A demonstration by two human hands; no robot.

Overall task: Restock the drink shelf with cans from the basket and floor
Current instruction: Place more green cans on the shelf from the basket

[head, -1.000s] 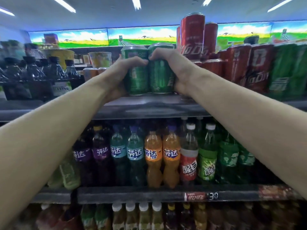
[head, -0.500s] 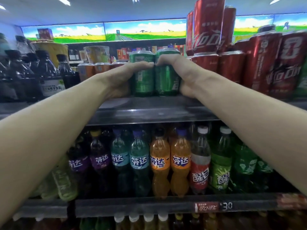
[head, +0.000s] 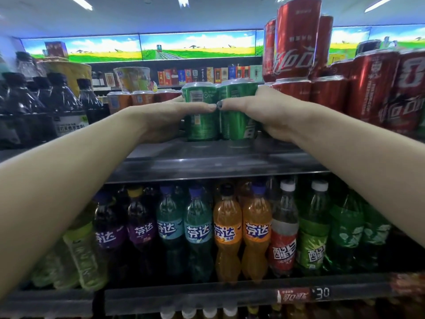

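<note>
- I have my left hand [head: 165,118] wrapped round the left green aluminium drink can [head: 200,111] and my right hand [head: 259,113] round the right green aluminium drink can [head: 239,111]; thumbs cross the can fronts and their tips nearly meet.
- Both cans stand upright, long axes vertical, touching side by side on the dark metal top shelf [head: 207,157], straight ahead between my hands and near its front edge.
- Neither hand is nearer; they mirror each other.
- To the right, just beside my right hand, stands the stacked block of red cola cans [head: 331,93]; orange-labelled cans [head: 128,99] sit behind to the left.
- I judge the next move is a straight push backward.
</note>
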